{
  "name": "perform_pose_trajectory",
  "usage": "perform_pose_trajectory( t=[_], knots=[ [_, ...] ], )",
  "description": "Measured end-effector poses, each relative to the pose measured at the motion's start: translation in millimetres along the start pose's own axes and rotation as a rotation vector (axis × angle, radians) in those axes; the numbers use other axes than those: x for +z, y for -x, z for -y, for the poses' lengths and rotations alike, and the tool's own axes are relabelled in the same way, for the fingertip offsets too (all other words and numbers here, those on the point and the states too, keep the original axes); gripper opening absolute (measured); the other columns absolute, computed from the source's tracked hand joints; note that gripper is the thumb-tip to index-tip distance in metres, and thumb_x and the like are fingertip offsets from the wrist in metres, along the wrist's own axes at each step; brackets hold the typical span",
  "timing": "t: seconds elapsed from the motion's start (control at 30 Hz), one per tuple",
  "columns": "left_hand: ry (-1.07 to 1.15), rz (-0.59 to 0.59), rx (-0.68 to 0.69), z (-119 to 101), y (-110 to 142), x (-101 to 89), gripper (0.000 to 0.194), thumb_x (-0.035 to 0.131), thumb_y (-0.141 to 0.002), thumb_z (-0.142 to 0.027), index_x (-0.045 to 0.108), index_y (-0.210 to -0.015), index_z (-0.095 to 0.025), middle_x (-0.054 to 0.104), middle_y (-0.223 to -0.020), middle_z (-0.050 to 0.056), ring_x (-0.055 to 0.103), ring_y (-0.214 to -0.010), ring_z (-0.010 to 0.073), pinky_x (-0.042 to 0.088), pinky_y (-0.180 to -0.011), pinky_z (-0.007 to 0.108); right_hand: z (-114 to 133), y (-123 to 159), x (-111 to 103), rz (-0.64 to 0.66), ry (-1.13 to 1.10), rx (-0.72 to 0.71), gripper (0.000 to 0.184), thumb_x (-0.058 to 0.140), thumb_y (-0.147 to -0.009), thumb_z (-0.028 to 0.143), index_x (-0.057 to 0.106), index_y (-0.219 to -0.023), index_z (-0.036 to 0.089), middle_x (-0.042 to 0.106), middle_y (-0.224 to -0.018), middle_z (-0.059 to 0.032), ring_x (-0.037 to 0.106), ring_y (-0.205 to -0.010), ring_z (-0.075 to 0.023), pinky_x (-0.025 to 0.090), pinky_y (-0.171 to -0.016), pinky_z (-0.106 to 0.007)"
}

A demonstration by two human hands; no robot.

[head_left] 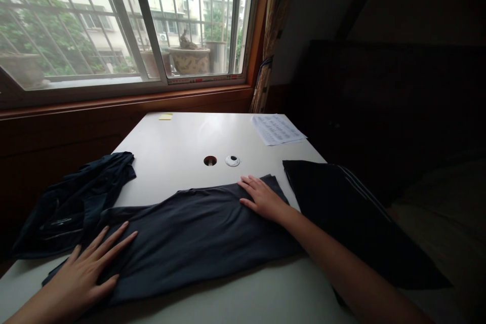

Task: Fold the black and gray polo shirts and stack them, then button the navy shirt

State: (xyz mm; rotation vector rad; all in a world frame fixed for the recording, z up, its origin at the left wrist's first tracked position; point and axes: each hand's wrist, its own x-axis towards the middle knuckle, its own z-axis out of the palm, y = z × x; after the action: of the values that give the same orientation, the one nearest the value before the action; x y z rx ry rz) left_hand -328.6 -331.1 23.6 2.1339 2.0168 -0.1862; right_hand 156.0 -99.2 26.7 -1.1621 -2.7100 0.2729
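A dark grey pair of trousers (197, 238), folded lengthwise as far as its shape shows, lies across the near part of the white table (182, 147). My left hand (89, 266) rests on its left end with the fingers spread. Toward the far right corner of the cloth, my right hand (261, 196) lies flat, fingers stretched out. Neither hand grips anything. Slight creases run through the fabric between the hands. The underside and any inner layers are hidden.
A crumpled dark garment (79, 202) hangs over the table's left edge. Black clothing with pale stripes (341, 212) overhangs the right edge. Farther back are printed sheets (279, 129), a yellow sticky note (165, 117), a cable hole (210, 161) and a white round cap (232, 161). A barred window stands behind.
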Motion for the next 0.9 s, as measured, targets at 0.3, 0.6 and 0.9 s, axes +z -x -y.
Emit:
perform_pose_trajectory(
  t=[0.3, 0.6, 0.9],
  knots=[
    [0.072, -0.096, 0.079, -6.1, -40.8, -47.4, 0.054, 0.050, -0.090, -0.058, 0.060, -0.138, -0.035, 0.066, -0.135, 0.004, 0.063, -0.120, 0.0317, 0.049, -0.106, 0.048, -77.0, 4.9, -34.9, -0.094, 0.069, 0.182, 0.032, 0.060, -0.095, 0.031, 0.067, -0.125, 0.022, 0.066, -0.119, -0.0101, 0.056, -0.115, -0.0266, 0.042, -0.105, -0.042],
    [0.098, -0.294, 0.281, -74.2, -135.6, -59.6, 0.045, 0.050, -0.096, -0.053, 0.063, -0.130, -0.026, 0.067, -0.120, 0.010, 0.060, -0.109, 0.0297, 0.051, -0.096, 0.045, -90.1, -10.3, -38.5, -0.061, -0.084, 0.228, 0.008, 0.075, -0.079, 0.021, 0.071, -0.087, 0.020, 0.067, -0.099, -0.0063, 0.060, -0.102, -0.0232, 0.045, -0.097, -0.037],
    [0.355, -0.163, 0.302, -82.0, -179.3, -55.3, 0.030, 0.057, -0.088, -0.046, 0.072, -0.102, -0.024, 0.064, -0.102, 0.009, 0.067, -0.087, 0.0238, 0.054, -0.081, 0.036, -88.4, 2.0, -50.0, -0.134, -0.296, 0.295, 0.008, 0.064, -0.083, 0.026, 0.064, -0.088, 0.021, 0.071, -0.087, -0.0019, 0.067, -0.079, -0.0172, 0.052, -0.075, -0.028]
  ],
)
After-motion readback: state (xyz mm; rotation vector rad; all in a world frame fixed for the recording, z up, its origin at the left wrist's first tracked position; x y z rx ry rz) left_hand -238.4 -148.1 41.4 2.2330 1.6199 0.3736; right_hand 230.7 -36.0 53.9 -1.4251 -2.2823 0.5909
